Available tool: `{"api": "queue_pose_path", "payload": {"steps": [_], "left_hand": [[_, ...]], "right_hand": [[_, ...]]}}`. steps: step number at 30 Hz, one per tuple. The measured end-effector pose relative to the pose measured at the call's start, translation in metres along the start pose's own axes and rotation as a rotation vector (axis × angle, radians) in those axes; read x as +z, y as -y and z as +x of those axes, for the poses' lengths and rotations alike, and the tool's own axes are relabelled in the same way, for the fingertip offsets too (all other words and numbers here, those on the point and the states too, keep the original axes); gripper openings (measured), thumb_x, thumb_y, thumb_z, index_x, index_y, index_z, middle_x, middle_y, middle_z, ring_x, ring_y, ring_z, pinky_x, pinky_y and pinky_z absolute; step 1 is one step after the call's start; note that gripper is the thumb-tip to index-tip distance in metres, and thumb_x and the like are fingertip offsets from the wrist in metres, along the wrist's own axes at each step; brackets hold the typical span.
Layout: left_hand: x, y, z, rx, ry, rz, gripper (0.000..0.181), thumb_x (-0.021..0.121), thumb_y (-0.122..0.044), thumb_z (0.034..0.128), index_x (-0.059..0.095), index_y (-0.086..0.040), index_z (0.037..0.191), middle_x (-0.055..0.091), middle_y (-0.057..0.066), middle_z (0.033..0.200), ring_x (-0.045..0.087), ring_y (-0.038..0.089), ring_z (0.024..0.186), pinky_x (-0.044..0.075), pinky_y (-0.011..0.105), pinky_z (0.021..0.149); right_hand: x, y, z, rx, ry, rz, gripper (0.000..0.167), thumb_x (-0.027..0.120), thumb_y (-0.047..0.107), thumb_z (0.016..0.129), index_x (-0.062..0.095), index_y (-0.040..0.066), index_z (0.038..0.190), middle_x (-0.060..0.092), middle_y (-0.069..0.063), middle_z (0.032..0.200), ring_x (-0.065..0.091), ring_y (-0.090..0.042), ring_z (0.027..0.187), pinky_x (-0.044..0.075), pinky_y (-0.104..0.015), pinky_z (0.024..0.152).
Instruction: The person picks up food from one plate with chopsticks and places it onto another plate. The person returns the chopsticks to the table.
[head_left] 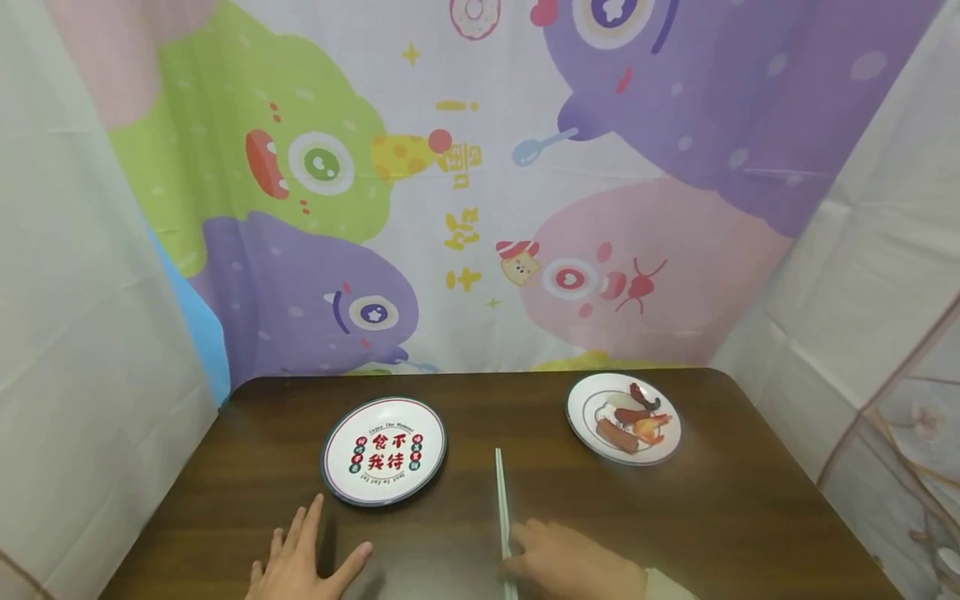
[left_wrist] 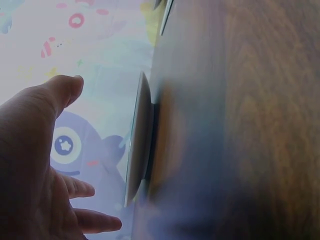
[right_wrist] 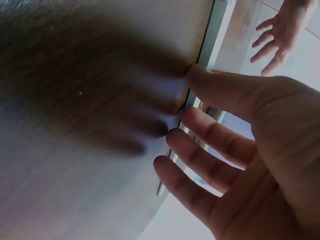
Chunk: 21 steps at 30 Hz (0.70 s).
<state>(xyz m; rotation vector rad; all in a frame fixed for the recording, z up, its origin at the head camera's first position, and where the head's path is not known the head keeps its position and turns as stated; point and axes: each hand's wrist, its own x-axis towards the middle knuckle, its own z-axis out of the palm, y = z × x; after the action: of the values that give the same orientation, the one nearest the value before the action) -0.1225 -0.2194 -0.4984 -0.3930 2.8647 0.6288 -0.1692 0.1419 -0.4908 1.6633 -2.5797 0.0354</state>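
Note:
A pair of pale chopsticks (head_left: 501,492) lies lengthwise on the table, also visible in the right wrist view as chopsticks (right_wrist: 215,42). My right hand (head_left: 573,562) is at their near part; in the right wrist view the hand (right_wrist: 250,150) has its thumb and fingers spread along them, fingertips at the chopsticks and not wrapped round. My left hand (head_left: 300,558), fingers spread and holding nothing, is just in front of a white plate (head_left: 341,467) with red lettering. The left wrist view shows that hand (left_wrist: 30,160) beside the plate (left_wrist: 141,145), seen edge-on.
At the back right of the brown table (head_left: 262,433) stands another white plate (head_left: 585,400) bearing several food pieces, including a brown sausage-like one (head_left: 617,435) and an orange shrimp-like one (head_left: 648,427). A cartoon-printed cloth (head_left: 465,325) hangs behind, with pale cloths at both sides.

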Motion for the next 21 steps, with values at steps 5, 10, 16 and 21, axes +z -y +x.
{"api": "queue_pose_path", "payload": {"steps": [5, 10, 16, 21], "left_hand": [[-0.0006, 0.0007, 0.0002, 0.002, 0.000, 0.001, 0.122, 0.046, -0.092, 0.0797, 0.015, -0.007, 0.162, 0.022, 0.036, 0.162, 0.020, 0.071, 0.141, 0.021, 0.090, 0.104], [-0.0010, -0.0004, 0.0010, 0.003, 0.002, 0.003, 0.122, 0.046, -0.092, 0.0801, 0.015, -0.008, 0.163, 0.023, 0.037, 0.161, 0.022, 0.070, 0.141, 0.022, 0.089, 0.104], [-0.0033, -0.0056, 0.0008, 0.002, 0.004, 0.003, 0.122, 0.046, -0.091, 0.0805, 0.015, -0.006, 0.162, 0.023, 0.037, 0.161, 0.022, 0.070, 0.141, 0.022, 0.088, 0.105], [-0.0044, -0.0054, -0.0008, 0.019, -0.009, -0.011, 0.121, 0.046, -0.091, 0.0808, 0.014, -0.008, 0.163, 0.023, 0.035, 0.163, 0.020, 0.068, 0.143, 0.019, 0.088, 0.106]], "right_hand": [[0.0006, -0.0002, -0.0007, 0.004, -0.003, -0.008, 0.021, 0.079, 0.027, 0.086, 0.074, 0.033, 0.105, 0.055, 0.012, 0.087, 0.046, -0.002, 0.075, 0.033, -0.014, 0.059], [-0.0029, -0.0001, 0.0013, 0.026, 0.002, 0.054, 0.018, 0.081, 0.024, 0.085, 0.074, 0.031, 0.100, 0.052, 0.013, 0.084, 0.045, -0.001, 0.074, 0.034, -0.013, 0.060], [-0.0044, -0.0002, 0.0041, -0.002, -0.036, -0.005, 0.022, 0.081, 0.016, 0.082, 0.073, 0.031, 0.095, 0.050, 0.013, 0.084, 0.045, -0.002, 0.074, 0.035, -0.013, 0.060], [-0.0053, -0.0018, 0.0063, -0.018, -0.032, -0.042, 0.026, 0.081, 0.012, 0.081, 0.075, 0.034, 0.095, 0.053, 0.011, 0.087, 0.045, -0.002, 0.074, 0.038, -0.014, 0.060]]}}
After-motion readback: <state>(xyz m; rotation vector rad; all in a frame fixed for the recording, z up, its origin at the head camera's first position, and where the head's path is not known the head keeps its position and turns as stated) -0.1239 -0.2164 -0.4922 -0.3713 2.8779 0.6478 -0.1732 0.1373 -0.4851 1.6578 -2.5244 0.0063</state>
